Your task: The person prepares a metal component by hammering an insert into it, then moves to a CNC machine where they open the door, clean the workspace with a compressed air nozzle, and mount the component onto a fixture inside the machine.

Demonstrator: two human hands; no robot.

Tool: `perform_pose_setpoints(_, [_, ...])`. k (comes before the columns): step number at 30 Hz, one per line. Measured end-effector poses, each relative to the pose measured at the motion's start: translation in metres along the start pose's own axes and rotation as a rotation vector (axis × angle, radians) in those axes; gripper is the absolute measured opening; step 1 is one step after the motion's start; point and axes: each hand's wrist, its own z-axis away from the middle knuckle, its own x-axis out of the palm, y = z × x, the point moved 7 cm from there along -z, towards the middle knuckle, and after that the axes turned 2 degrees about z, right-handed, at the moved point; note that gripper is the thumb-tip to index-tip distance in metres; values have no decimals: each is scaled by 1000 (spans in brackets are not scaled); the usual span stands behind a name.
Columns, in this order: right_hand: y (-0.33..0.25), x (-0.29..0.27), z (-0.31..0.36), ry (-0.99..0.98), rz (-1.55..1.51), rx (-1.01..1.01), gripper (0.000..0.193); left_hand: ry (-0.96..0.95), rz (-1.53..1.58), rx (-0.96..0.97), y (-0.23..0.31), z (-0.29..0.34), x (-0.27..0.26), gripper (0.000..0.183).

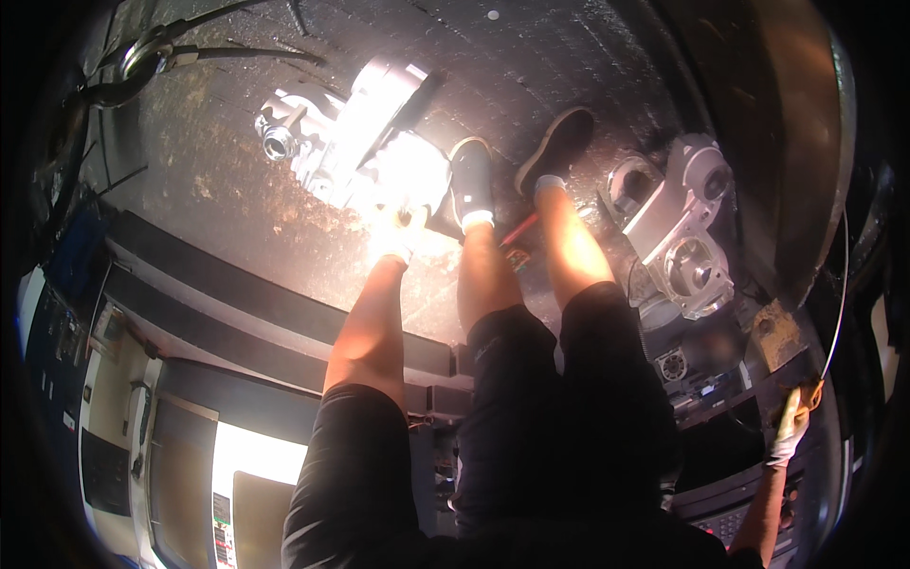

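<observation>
My left arm reaches ahead, and my left hand (403, 230) is in a pale glove at the near edge of a large, shiny metal casting (379, 95). Strong glare washes out its fingers and most of the casting's near end, so their grip is hidden. At the far right, my right hand (789, 424), also gloved, is closed around a small orange piece (810, 393). A thin pale line (842, 294), like a cable or hose, rises from that piece. What the orange piece is, I cannot make out.
A second grey metal casting (678, 223) with round bores lies right of my feet. My shoes (471, 175) stand between the castings on a dark, wet-looking metal floor. A shackle with cables (147, 59) hangs far left. Dark stepped rails (265, 303) cross at left; a rusty block (775, 337) sits right.
</observation>
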Motion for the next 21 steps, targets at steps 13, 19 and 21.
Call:
perform_pose_setpoints(13, [-60, 32, 39, 57, 157, -289, 17, -188, -508, 420, -12, -76, 5, 49])
perform_pose_setpoints(19, [0, 57, 33, 93, -620, -237, 44, -55, 69, -4, 64, -27, -133, 54])
perform_pose_setpoints(21, [3, 54, 31, 96, -597, -298, 36, -123, 182, -102, 150, 26, -194, 63])
